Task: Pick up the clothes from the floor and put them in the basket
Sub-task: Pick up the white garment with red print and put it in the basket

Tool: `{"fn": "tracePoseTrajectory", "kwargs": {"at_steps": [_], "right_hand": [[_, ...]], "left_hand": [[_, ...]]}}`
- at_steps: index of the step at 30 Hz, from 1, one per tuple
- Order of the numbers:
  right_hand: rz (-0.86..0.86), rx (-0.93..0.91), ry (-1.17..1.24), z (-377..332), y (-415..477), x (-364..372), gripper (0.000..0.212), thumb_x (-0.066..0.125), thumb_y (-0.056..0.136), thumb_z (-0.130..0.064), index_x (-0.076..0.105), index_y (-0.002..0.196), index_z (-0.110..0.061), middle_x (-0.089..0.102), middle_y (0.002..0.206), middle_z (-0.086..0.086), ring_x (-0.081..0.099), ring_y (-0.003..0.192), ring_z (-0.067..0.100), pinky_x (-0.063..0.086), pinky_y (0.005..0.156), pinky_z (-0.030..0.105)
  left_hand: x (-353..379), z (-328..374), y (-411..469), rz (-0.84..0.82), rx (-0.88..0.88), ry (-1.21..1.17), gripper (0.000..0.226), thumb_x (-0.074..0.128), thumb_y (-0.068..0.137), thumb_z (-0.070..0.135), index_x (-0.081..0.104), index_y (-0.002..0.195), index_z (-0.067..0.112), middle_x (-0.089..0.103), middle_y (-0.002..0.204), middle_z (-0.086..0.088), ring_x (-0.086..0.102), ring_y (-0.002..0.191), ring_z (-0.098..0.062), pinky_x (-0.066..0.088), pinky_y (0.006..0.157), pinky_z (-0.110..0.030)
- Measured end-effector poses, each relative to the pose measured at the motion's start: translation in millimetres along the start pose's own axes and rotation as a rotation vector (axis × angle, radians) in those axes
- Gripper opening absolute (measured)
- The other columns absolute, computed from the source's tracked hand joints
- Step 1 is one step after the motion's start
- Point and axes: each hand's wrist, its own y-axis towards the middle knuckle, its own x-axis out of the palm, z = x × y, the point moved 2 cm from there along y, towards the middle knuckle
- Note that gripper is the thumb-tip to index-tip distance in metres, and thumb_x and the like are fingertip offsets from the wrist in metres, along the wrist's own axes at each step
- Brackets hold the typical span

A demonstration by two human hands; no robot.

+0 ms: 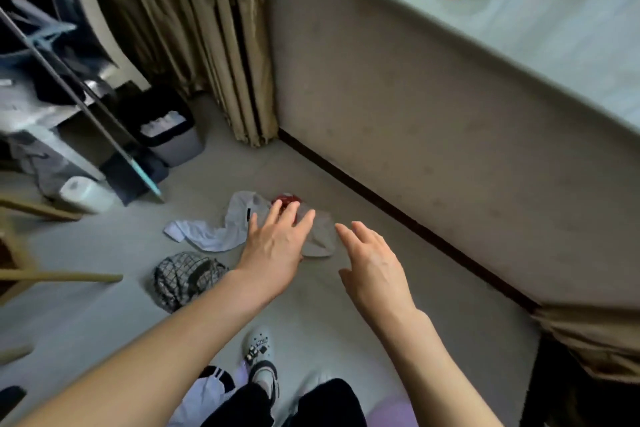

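Both hands spread open above floor clothes.

Two hands, one white garment, one grey garment, one red cloth, one checked garment

I get soft, even daylight, brightest on the bed top, dark in the upper-left corner, barely any shadows on the floor, left hand and right hand fairly sharp, edges smeared and bowed
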Motion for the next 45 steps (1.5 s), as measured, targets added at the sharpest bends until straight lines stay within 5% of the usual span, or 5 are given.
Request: {"fn": "tracePoseTrajectory", "kwargs": {"at_steps": [10,16,27,37,45], "right_hand": [[-0.174,-0.101,-0.092,40,199,107,0.071,0.077,0.064,-0.01,0.052,0.13,-0.014,0.057,0.117,0.011,0.054,0.107,0.035,0.053,0.08,0.044],[-0.276,-0.143,-0.149,87,294,257,0.067,0.077,0.064,-0.013,0.053,0.127,-0.015,0.06,0.113,0.009,0.058,0.096,0.034,0.052,0.071,0.04],[-0.505,-0.107,-0.288,178,404,576,0.118,0.072,0.072,-0.06,-0.011,0.15,-0.032,-0.014,0.16,0.007,-0.015,0.144,0.042,0.013,0.108,0.069],[-0.486,0.042,-0.315,217,424,698,0.129,0.076,0.07,-0.053,-0.025,0.146,-0.033,-0.033,0.152,0.015,-0.004,0.14,0.053,0.035,0.1,0.066],[-0.451,-0.057,0.039,179,417,683,0.066,0.045,0.095,-0.013,0.019,0.149,-0.04,0.047,0.133,0.015,0.058,0.097,0.036,0.05,0.085,0.041]], "left_hand": [[76,-107,152,-0.104,-0.176,0.062,0.071,0.053,0.092,0.024,0.012,0.15,0.028,0.01,0.159,-0.004,0.008,0.146,-0.027,0.014,0.116,-0.052],[209,-186,247,-0.114,-0.151,0.085,0.062,0.077,0.069,0.013,0.055,0.127,0.017,0.055,0.131,-0.013,0.049,0.124,-0.034,0.042,0.098,-0.055],[516,-297,402,-0.395,-0.163,0.165,0.12,0.063,0.064,0.074,-0.019,0.144,0.041,-0.025,0.155,-0.008,-0.019,0.14,-0.043,0.011,0.103,-0.074],[634,-334,439,-0.38,-0.307,0.064,0.139,0.081,0.051,0.061,-0.023,0.142,0.043,-0.042,0.148,-0.002,-0.026,0.136,-0.049,0.018,0.096,-0.08],[611,-289,423,-0.205,-0.206,-0.148,0.029,0.051,0.086,0.005,0.062,0.113,0.003,0.058,0.114,-0.02,0.062,0.094,-0.039,0.05,0.076,-0.044]]}}
